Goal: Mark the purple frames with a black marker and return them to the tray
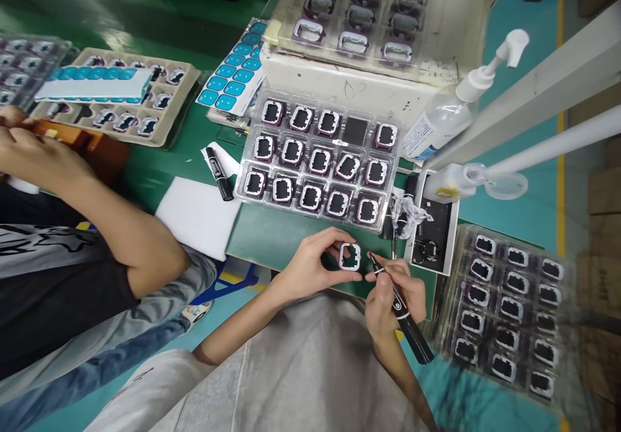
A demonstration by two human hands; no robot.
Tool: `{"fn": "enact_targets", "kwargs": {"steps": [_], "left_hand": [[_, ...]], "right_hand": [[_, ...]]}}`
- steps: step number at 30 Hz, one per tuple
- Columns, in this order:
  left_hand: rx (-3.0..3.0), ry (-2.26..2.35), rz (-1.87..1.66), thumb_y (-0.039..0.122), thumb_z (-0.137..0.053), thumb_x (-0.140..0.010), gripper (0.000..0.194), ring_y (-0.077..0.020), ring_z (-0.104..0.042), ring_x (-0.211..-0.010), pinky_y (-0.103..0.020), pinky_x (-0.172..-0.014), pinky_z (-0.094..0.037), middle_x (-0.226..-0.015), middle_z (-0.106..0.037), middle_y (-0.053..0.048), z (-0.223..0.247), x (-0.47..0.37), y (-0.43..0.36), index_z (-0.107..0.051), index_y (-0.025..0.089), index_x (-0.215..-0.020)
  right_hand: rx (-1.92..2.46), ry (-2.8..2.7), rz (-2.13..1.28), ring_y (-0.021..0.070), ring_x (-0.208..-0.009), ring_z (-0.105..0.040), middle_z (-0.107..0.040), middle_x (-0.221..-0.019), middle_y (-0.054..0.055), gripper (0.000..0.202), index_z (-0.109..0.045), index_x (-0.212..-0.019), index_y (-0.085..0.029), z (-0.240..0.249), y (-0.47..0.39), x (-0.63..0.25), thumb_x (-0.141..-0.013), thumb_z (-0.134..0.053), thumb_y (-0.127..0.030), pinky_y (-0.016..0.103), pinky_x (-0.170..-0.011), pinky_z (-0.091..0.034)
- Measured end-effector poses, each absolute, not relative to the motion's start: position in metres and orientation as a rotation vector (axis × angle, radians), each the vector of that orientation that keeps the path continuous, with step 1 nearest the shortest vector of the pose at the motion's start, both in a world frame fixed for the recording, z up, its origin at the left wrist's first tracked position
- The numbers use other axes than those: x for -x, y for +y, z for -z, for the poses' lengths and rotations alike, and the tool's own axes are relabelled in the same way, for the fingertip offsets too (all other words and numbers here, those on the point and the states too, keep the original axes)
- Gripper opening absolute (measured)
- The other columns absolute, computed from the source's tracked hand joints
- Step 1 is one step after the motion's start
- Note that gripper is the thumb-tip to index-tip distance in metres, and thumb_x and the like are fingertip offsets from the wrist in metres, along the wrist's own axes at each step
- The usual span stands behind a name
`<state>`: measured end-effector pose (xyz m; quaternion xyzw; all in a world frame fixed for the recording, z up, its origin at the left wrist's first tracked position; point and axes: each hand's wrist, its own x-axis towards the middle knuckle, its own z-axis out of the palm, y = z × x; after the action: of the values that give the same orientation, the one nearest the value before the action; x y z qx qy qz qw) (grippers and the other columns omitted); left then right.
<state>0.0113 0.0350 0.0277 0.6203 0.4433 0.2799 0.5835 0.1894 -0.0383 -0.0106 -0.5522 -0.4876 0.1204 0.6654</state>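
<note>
Between its thumb and fingers, my left hand [315,262] holds a small square frame [357,265] with a white rim and a dark edge, upright near the table's front edge. My right hand [395,296] grips a black marker [410,328], its tip pointing up and left, close to the frame's right side but apart from it. Just beyond my hands lies a clear plastic tray [310,141] with rows of similar frames; one pocket in its back row holds no frame.
Behind the tray is a raised stack of trays [359,73]. Pump bottle [439,121], white box [455,238] and another tray [528,251] stand right. Left are a capped marker [219,174], a white sheet [194,215], blue stickers [233,73] and another person's arm [107,205].
</note>
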Motion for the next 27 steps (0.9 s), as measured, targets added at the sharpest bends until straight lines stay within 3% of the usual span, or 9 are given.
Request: {"fn": "enact_targets", "kwargs": {"steps": [4, 6, 9, 12, 17, 22, 27], "left_hand": [[-1.626, 1.030, -0.703, 0.051, -0.104, -0.085, 0.047, -0.0277, -0.078, -0.099, -0.043, -0.082, -0.070, -0.126, -0.080, -0.008, -0.044, -0.007, 0.043, -0.083, 0.036, -0.124], [-1.753, 1.020, -0.759, 0.054, -0.100, -0.091, 0.046, -0.0279, -0.077, -0.102, -0.043, -0.085, -0.069, -0.129, -0.079, -0.009, -0.057, -0.003, 0.055, -0.082, 0.035, -0.129], [-2.023, 1.058, -0.856, 0.054, -0.092, -0.099, 0.048, -0.0313, -0.074, -0.119, -0.047, -0.103, -0.067, -0.137, -0.076, -0.011, -0.075, -0.001, 0.092, -0.079, 0.031, -0.140], [-2.302, 1.184, -0.885, 0.050, -0.086, -0.105, 0.047, -0.0373, -0.064, -0.140, -0.056, -0.124, -0.056, -0.145, -0.070, -0.014, -0.087, -0.006, 0.147, -0.077, 0.027, -0.145], [-2.533, 1.299, -0.670, 0.043, -0.079, -0.108, 0.051, -0.0429, -0.060, -0.141, -0.062, -0.128, -0.051, -0.150, -0.065, -0.020, -0.088, -0.031, 0.227, -0.073, 0.018, -0.152], [-2.637, 1.338, -0.495, 0.040, -0.076, -0.109, 0.050, -0.0462, -0.061, -0.140, -0.064, -0.128, -0.050, -0.147, -0.068, -0.026, -0.080, -0.051, 0.248, -0.073, 0.008, -0.147], [-2.587, 1.390, -0.604, 0.034, -0.074, -0.108, 0.048, -0.0457, -0.062, -0.138, -0.064, -0.126, -0.051, -0.145, -0.068, -0.024, -0.079, -0.054, 0.245, -0.071, 0.010, -0.149]], "right_hand": [[1.321, -1.057, -0.269, 0.0314, -0.077, -0.083, -0.075, -0.071, -0.006, 0.020, -0.071, -0.110, -0.034, 0.011, -0.043, -0.190, -0.093, -0.073, -0.024, 0.054, -0.069, -0.072], [1.353, -1.036, -0.281, 0.0311, -0.079, -0.083, -0.075, -0.072, -0.006, 0.021, -0.072, -0.110, -0.034, 0.011, -0.045, -0.190, -0.092, -0.074, -0.024, 0.054, -0.071, -0.072], [1.357, -1.018, -0.314, 0.0312, -0.082, -0.083, -0.076, -0.073, -0.006, 0.019, -0.072, -0.106, -0.035, 0.013, -0.048, -0.189, -0.091, -0.075, -0.024, 0.054, -0.072, -0.072], [1.364, -1.018, -0.351, 0.0302, -0.083, -0.083, -0.078, -0.076, -0.005, 0.019, -0.073, -0.104, -0.035, 0.012, -0.049, -0.188, -0.089, -0.077, -0.024, 0.052, -0.070, -0.073], [1.381, -0.999, -0.385, 0.0286, -0.079, -0.083, -0.078, -0.081, -0.004, 0.015, -0.073, -0.103, -0.035, 0.009, -0.047, -0.187, -0.090, -0.077, -0.028, 0.046, -0.060, -0.071], [1.384, -1.049, -0.324, 0.0290, -0.073, -0.082, -0.078, -0.081, -0.004, 0.016, -0.072, -0.101, -0.036, 0.011, -0.045, -0.188, -0.088, -0.076, -0.028, 0.048, -0.057, -0.072], [1.400, -1.070, -0.303, 0.0285, -0.070, -0.082, -0.077, -0.079, -0.004, 0.017, -0.071, -0.102, -0.037, 0.014, -0.044, -0.188, -0.088, -0.074, -0.028, 0.047, -0.054, -0.071]]}}
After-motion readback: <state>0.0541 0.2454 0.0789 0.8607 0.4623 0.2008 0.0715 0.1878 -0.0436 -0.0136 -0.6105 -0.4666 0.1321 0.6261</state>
